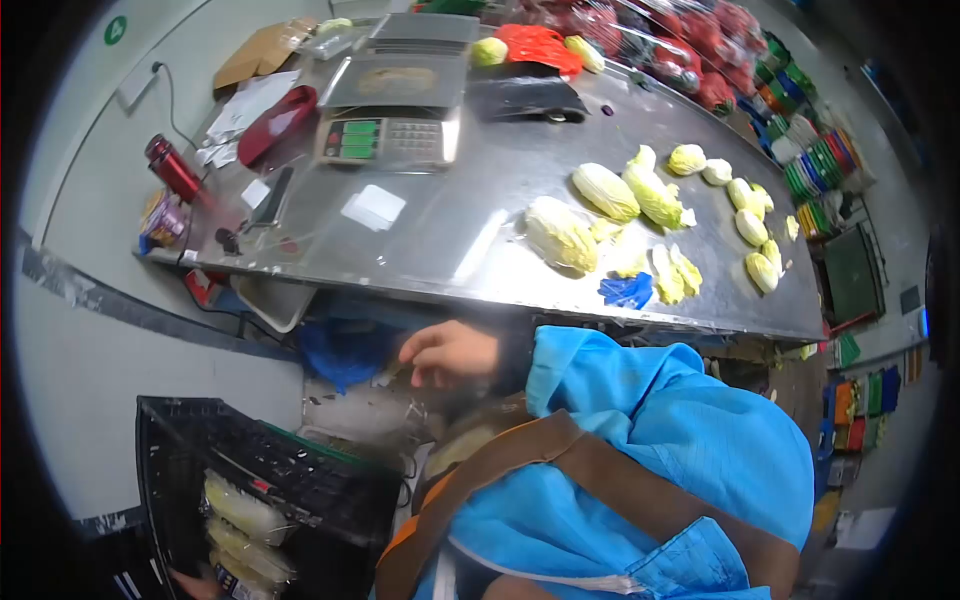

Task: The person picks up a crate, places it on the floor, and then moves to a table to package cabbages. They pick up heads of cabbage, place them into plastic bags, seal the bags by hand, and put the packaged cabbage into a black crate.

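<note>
Steel worktop [440, 235] carries loose cabbages [563, 237] toward front-right corner, scale [390, 140] toward left end. Black crate [345, 500] in front of worktop's left part, wrapped cabbages [245, 510] inside. Right hand [455, 353] near worktop's front edge, fingers loosely bent, half open, nothing visible in them. Left hand [195, 583] beside wrapped cabbages, mostly cut off; cannot tell whether fingers grip.
</note>
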A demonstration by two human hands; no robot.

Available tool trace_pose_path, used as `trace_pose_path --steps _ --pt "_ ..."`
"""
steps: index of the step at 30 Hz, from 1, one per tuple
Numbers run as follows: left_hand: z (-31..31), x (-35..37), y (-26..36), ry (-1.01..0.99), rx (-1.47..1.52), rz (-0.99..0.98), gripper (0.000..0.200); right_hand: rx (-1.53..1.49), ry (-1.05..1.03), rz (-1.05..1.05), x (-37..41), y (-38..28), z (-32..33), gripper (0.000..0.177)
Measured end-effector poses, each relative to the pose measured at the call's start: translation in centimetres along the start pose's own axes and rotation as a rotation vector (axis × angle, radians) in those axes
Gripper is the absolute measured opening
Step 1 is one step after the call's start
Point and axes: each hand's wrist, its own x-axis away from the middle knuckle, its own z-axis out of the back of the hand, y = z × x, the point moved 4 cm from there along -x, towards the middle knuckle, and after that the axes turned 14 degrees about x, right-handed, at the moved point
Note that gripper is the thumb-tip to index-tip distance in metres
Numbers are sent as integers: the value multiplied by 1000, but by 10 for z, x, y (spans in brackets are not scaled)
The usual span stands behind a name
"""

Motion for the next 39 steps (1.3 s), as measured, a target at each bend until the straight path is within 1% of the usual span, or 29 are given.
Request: trace_pose_path --steps 1,2,3,4,5,7,8,9,11,12,14,16,18,20,21,22,23,24,25,26,27,29,30,31,32,33,35,37,39 --pt "-17 -39 -11 -214 36 -52 46 8 13 26 2 9 2 22" --pt "-25 -87 73 -257 458 183 41 -4 8 29 2 20 5 22" --pt "-30 -119 161 -349 502 170 34 72 18 104 2 27 10 23" --pt "-28 -129 293 -476 803 176 26 153 34 181 5 30 20 23" --pt "-19 -124 430 -703 912 52 19 190 35 206 12 24 31 23" --pt "-41 -105 587 -889 833 -303 9 253 40 368 28 12 58 22" --pt "-65 -88 645 -968 849 -351 6 272 78 454 38 8 80 22" --pt "-97 -68 690 -990 868 -448 9 292 106 541 50 7 102 22" --pt "-166 -16 758 -949 733 -621 14 215 132 479 81 6 161 24" --pt "-204 14 778 -1010 571 -640 14 201 216 431 102 11 198 25" --pt "-273 74 789 -1065 405 -572 15 127 414 342 149 29 281 27" --pt "-275 113 806 -1169 242 -527 31 81 679 260 200 58 369 29" --pt "-323 140 788 -1290 352 -495 33 -17 1001 100 242 110 467 38" --pt "-363 151 761 -1225 322 -410 34 -313 1268 15 270 179 558 42" --pt "-355 153 764 -1229 366 -447 33 -401 1304 -75 276 225 605 51" --pt "-339 146 775 -1227 411 -485 33 -462 1415 -260 284 243 637 64" --pt "-314 139 794 -1204 477 -297 27 -427 1436 -405 290 262 671 84" --pt "-294 136 810 -1172 541 -107 22 -309 1580 -508 290 282 710 95" --pt "-297 131 810 -1124 443 -218 16 -185 1720 -611 289 297 741 106" --pt "-303 130 803 -1074 343 -324 11 -275 1714 -647 283 287 751 125" --pt "-303 132 803 -1071 333 -319 11 -281 1741 -655 272 287 765 134" --pt "-292 128 803 -876 424 -332 10 -326 1735 -673 249 288 782 134" --pt "-286 127 802 -871 407 -326 10 -315 1684 -888 241 288 784 135" --pt "-279 132 805 -952 430 -442 9 -314 1667 -885 236 286 783 135" --pt "-272 138 805 -1036 453 -557 13 -336 1789 -807 239 282 775 123" --pt "-272 141 794 -1038 438 -545 13 -357 1908 -728 241 283 766 111" --pt "-285 157 772 -1119 295 -543 23 -734 1383 257 245 381 804 89" --pt "-285 169 776 -1077 315 -466 30 -1057 893 693 272 305 700 69" --pt "-260 174 797 -936 480 -498 34 -1037 904 653 287 294 627 66"
